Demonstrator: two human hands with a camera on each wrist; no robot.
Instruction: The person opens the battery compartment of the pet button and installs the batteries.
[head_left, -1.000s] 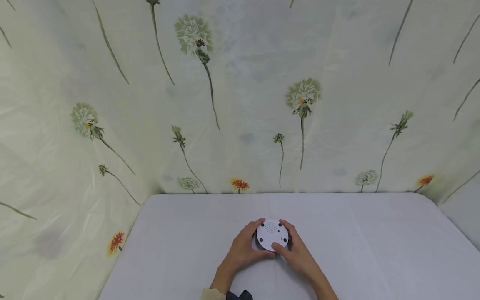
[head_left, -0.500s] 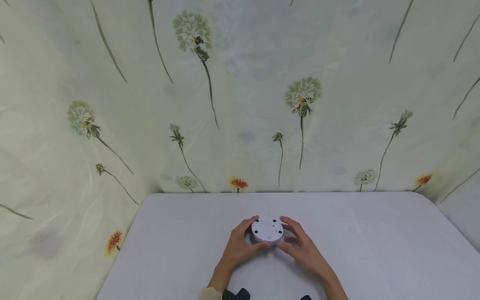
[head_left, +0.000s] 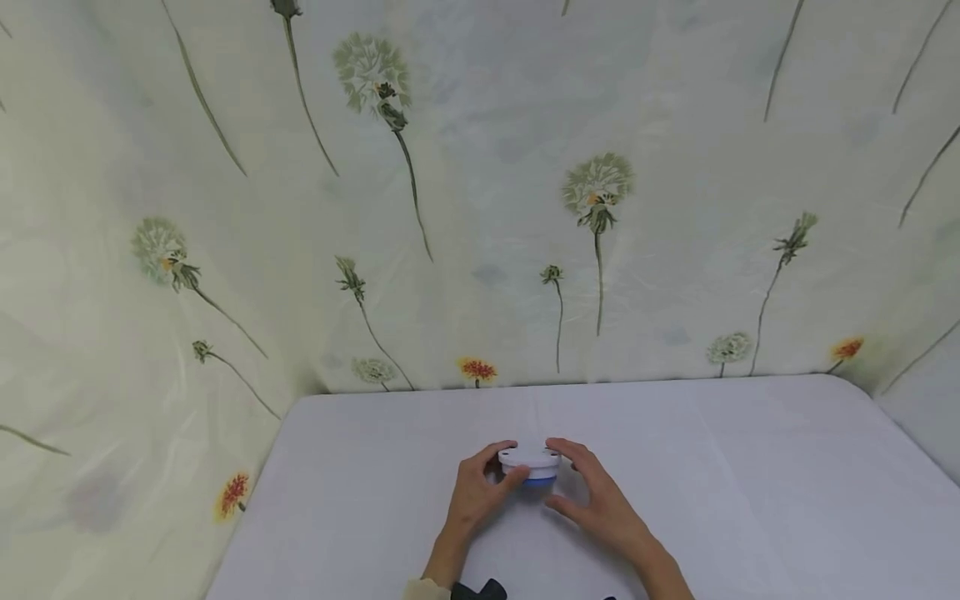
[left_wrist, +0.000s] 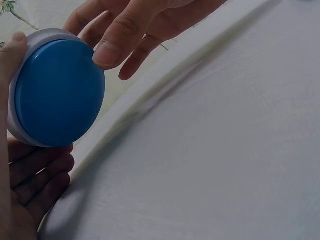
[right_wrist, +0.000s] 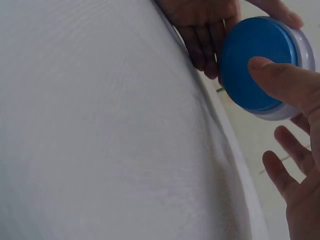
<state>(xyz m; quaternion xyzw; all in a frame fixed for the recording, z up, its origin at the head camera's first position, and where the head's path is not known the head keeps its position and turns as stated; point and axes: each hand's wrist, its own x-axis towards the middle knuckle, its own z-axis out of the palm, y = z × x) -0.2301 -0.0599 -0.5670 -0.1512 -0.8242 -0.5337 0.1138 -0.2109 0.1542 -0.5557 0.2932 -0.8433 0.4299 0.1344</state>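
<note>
A round buzzer button (head_left: 529, 460) with a white base and a blue cap (left_wrist: 60, 95) is held up over the table, tilted, its footed underside facing up and away. My left hand (head_left: 474, 490) grips it by the rim, thumb on the near side and a finger on the far side; its other fingers are loosely curled beneath. At the right, my right hand (head_left: 603, 504) has its index fingertip at the far rim. The right thumb (right_wrist: 285, 82) stands apart below the blue cap in the head view and overlaps it in the right wrist view.
A white cloth covers the table (head_left: 712, 483). Behind and to the left hangs a pale curtain (head_left: 465, 167) printed with dandelions, meeting the table's back edge. A beige sleeve (head_left: 425, 590) and a black strap (head_left: 480, 591) show at the left wrist.
The buzzer button has tipped from its underside facing me to nearly edge-on, so the blue cap shows below. My right thumb has come off the underside and away from the button.
</note>
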